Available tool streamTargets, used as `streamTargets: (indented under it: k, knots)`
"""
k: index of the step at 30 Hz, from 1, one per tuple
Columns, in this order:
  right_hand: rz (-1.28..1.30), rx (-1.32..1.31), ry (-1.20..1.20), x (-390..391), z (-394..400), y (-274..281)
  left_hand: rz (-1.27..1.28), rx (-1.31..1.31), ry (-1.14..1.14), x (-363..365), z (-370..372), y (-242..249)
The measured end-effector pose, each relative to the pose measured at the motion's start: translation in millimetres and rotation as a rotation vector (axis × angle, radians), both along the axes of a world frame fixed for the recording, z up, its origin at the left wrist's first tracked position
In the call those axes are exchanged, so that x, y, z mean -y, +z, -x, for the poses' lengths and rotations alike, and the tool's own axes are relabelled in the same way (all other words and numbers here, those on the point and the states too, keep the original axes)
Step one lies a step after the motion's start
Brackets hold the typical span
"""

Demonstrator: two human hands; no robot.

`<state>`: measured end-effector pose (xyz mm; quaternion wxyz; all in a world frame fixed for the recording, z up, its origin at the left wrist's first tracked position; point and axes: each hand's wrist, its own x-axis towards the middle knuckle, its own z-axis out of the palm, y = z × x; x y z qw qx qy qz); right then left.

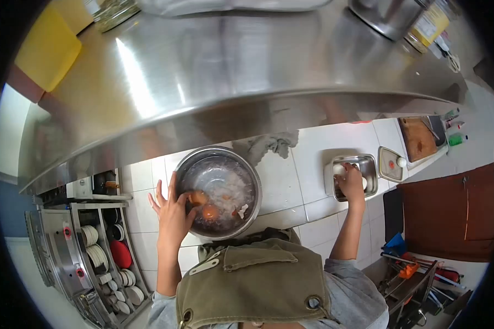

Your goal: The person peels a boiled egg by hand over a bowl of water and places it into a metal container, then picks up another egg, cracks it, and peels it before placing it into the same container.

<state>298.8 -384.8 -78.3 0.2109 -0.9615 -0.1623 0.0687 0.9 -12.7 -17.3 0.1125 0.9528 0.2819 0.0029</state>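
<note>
A round steel bowl (258, 194) holds water with pale bits of shell and brown eggs. My left hand (174, 211) reaches over the bowl's left rim. Its thumb and index finger pinch a brown egg (198, 198), while the other fingers spread outside the rim. Just below it in the water lies another brown egg (209, 212). To the right, my right hand (351, 182) dips into a rectangular steel container (372, 164) with its fingers curled down. A white peeled egg (339, 169) sits at those fingers, which partly cover the container's contents.
A steel shelf (247, 66) spans the space above the white tiled counter (277, 181). A grey cloth (274, 145) lies behind the bowl. Right of the container are a lidded box (391, 164) and a wooden cutting board (419, 137). A dish rack (101, 257) stands at left.
</note>
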Motion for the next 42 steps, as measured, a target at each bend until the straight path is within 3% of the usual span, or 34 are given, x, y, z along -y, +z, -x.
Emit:
streamTargets:
  k: [4, 8, 12, 16, 20, 23, 28, 30, 34, 36, 38, 40, 41, 42]
  knots:
    - [0.071, 0.123, 0.002, -3, 7, 8, 0.037, -0.057, -0.023, -3, 1, -4]
    - [-0.091, 0.189, -0.016, -44, 41, 55, -0.015, -0.159, -0.053, -5, -2, -3]
    - [-0.428, -0.098, 0.321, -132, 104, 86, -0.007, -0.047, -0.068, -3, -6, -10]
    - [-0.338, -0.065, 0.817, -206, 149, 51, -0.088, 0.044, -0.131, -7, -10, -33]
    - [-0.224, 0.028, 0.94, -245, 166, 38, -0.012, 0.137, -0.204, -13, -18, -25]
    - [-0.158, 0.02, 0.885, -252, 165, 37, -0.005, 0.184, -0.22, -22, -12, -32]
    - [-0.311, -0.12, 0.973, -259, 163, 45, 0.058, 0.285, -0.218, -25, -1, -16]
    - [-0.487, -0.502, 0.751, -258, 168, 57, 0.086, 0.37, -0.235, -22, 1, -7]
    - [-0.548, -0.457, 0.628, -249, 174, 69, 0.194, 0.458, -0.19, -18, 0, 2]
    - [-0.552, -0.094, 0.553, -245, 183, 70, 0.456, 0.687, -0.298, -20, -4, -16]
    - [-0.439, -0.023, 0.542, -236, 186, 59, 0.494, 0.667, -0.304, -14, -2, -30]
    - [-0.115, -0.036, 0.561, -227, 193, 61, 0.607, 0.682, -0.195, -11, -2, -35]
    - [-0.116, -0.033, 0.538, -223, 193, 65, 0.614, 0.677, -0.217, -10, -3, -36]
    - [-0.313, -0.064, 0.451, -219, 191, 71, 0.494, 0.627, -0.237, -7, -3, -34]
